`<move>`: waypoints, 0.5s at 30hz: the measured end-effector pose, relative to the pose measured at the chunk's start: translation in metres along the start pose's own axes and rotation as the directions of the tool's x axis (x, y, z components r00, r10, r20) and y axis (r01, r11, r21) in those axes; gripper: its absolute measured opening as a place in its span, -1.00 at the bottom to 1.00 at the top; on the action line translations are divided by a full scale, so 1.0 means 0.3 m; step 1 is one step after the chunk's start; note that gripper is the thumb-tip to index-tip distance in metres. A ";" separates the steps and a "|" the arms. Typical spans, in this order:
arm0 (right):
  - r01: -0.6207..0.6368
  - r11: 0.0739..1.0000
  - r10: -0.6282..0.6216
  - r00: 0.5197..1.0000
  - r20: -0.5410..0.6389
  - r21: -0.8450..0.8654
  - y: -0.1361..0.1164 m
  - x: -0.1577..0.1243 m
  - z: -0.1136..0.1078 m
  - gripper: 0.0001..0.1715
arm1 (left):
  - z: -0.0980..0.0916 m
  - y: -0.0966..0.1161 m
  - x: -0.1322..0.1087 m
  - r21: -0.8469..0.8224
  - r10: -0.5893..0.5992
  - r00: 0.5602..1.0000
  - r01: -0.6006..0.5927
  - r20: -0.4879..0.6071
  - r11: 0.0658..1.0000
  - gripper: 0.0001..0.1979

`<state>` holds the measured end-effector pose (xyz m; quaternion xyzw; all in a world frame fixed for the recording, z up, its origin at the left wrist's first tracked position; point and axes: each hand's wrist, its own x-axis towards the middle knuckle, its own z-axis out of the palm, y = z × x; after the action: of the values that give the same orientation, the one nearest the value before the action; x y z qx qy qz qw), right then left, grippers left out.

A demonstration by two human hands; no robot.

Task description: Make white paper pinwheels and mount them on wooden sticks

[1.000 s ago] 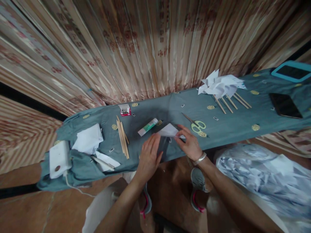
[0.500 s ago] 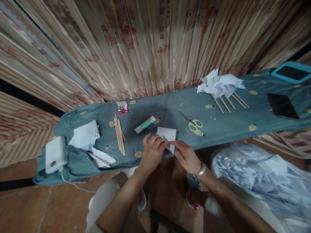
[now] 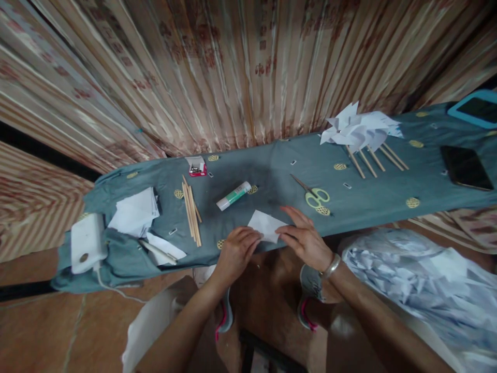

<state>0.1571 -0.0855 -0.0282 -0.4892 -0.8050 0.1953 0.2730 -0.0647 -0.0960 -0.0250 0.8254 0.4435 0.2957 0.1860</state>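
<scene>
A small white paper square point(image 3: 266, 224) lies near the front edge of a long table covered in grey-blue cloth point(image 3: 272, 166). My left hand point(image 3: 235, 251) has its fingers curled, pressing on the paper's left corner. At the paper's right edge my right hand point(image 3: 306, 238) lies with fingers stretched flat and a metal bangle on the wrist. A glue stick point(image 3: 233, 195) lies just beyond the paper. Yellow-handled scissors point(image 3: 313, 195) rest to the right of it.
Wooden sticks point(image 3: 191, 210) and a stack of white paper point(image 3: 134, 212) lie at the left, with a white charger point(image 3: 86, 242) and a small red box point(image 3: 197, 168). Finished paper pinwheels on sticks point(image 3: 361, 134) and a phone point(image 3: 465, 167) sit at the right. A curtain hangs behind.
The paper has been turned and laid flat as a square. Both hands shifted from folding its front edge to pressing on it, the right hand opening out.
</scene>
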 end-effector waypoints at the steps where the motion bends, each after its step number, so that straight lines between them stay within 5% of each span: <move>1: -0.015 0.999 0.015 1.000 0.003 0.038 0.004 0.006 0.004 -0.70 | -0.003 -0.002 -0.003 -0.028 -0.032 0.999 0.032 -0.012 0.999 -0.79; 10: -0.153 0.987 0.158 0.983 -0.097 0.055 0.002 0.046 0.060 -0.69 | 0.009 -0.038 0.004 -0.109 -0.310 0.950 0.304 -0.040 0.946 -0.78; 15: -0.201 0.978 0.207 0.968 -0.142 0.055 0.010 0.051 0.076 -0.68 | 0.006 -0.040 0.005 -0.126 -0.349 0.937 0.345 -0.015 0.930 -0.69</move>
<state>0.1391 -0.0715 -0.0438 -0.5769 -0.7239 0.2020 0.3198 -0.0705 -0.0884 -0.0327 0.7155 0.5669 0.2998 0.2770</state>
